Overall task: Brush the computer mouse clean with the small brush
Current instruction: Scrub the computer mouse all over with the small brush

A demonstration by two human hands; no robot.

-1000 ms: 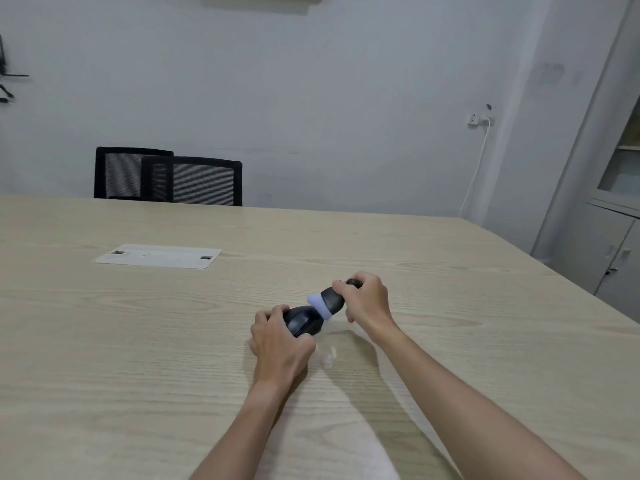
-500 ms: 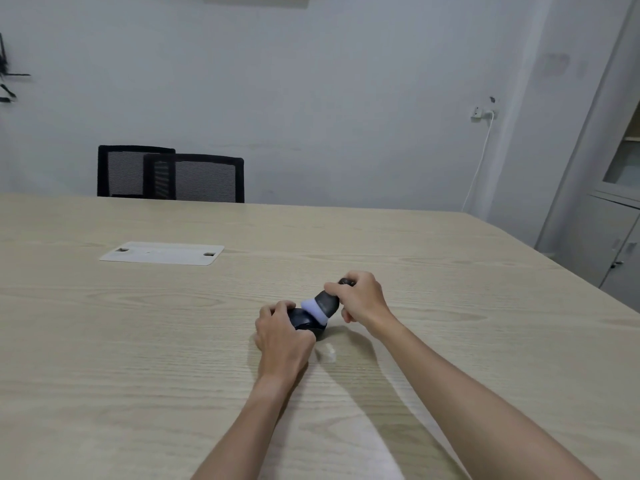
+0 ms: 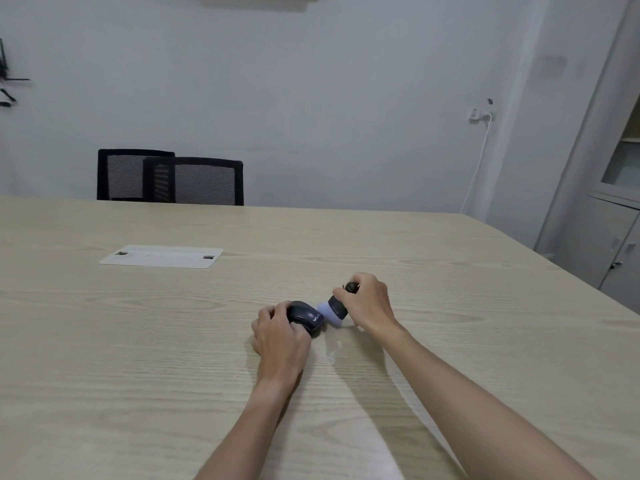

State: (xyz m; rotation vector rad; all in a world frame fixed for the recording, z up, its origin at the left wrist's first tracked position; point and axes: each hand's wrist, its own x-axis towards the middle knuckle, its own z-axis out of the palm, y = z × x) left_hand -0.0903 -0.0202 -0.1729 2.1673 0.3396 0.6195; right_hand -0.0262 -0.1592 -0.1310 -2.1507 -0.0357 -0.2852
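Note:
A dark computer mouse [image 3: 306, 318] with pale lettering on its side lies on the wooden table [image 3: 138, 341], near the middle. My left hand [image 3: 278, 336] grips it from the near left side, fingers curled over its top. The small brush [image 3: 334, 310] has a black handle and a pale lilac bristle head. My right hand [image 3: 365, 304] holds the handle in a fist. The bristle head touches the mouse's right side.
A white flat plate [image 3: 162, 257] with two slots lies on the table to the far left. Two black mesh chairs [image 3: 173, 180] stand behind the far edge. A grey cabinet [image 3: 609, 216] is at the right, past the table's right edge.
The brush head has slid off the top of the mouse to its right side. More of the mouse's top and side now shows. My left hand keeps its hold.

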